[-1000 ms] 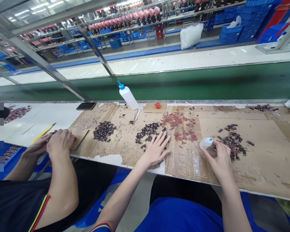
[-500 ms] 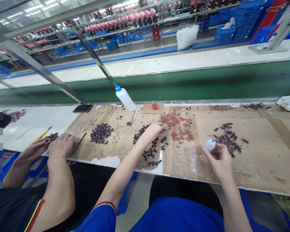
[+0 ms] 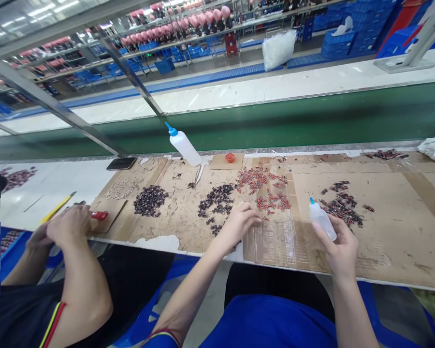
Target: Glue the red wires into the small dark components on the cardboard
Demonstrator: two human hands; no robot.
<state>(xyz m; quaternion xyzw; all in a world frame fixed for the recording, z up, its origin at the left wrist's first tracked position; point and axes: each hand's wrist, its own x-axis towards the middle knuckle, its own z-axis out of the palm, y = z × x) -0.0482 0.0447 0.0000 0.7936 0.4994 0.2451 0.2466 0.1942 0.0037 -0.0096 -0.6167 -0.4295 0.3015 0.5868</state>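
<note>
Gripping bottle [image 3: 321,219] with right hand [image 3: 342,249], left hand [image 3: 239,221] curled

The left hand [image 3: 239,223] is facing palm down, its fingers [image 3: 253,213] bending loosely, its forearm [image 3: 193,286] slanting back behind them. The right hand [image 3: 340,245] is gripping, thumb [image 3: 325,236] opposing its curling fingers, wrist [image 3: 345,279] sitting behind them.

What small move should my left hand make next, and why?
Probably ease your left hand slightly forward to the slender red-and-black pieces: they lie scattered on brown cardboard just beyond its fingertips, while your right hand holds the small translucent white bottle with the blue tip.
</note>
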